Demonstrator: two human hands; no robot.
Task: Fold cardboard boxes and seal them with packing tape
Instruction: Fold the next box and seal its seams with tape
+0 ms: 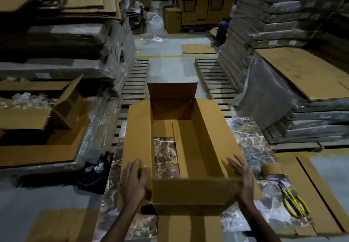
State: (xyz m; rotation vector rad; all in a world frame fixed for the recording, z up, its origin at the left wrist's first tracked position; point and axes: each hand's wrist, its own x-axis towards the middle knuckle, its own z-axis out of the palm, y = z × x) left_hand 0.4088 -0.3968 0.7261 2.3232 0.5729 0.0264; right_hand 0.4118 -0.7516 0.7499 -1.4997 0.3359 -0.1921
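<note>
Open cardboard box [188, 194] at frame centre on marbled surface [251, 138]. Left hand [133, 182] lies flat, fingers straight, on left flap; right hand [243, 177] flat against right flap. Tape roll [272, 172] and pliers [293, 202] at lower right.

Dim warehouse aisle, grey concrete floor [170, 68] with a yellow painted line [177, 56], tall plastic-wrapped stacks of flat cardboard [56, 34] on both sides, slatted wooden pallets [136, 83] at their base, white pedestal fan [156, 26] far back, printed cartons [198, 6] behind it, marble-patterned tabletop [251, 138] in front.

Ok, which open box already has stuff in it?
The box on the left, holding clear items; the box in front is empty, the marble table showing through its bottom.
</note>
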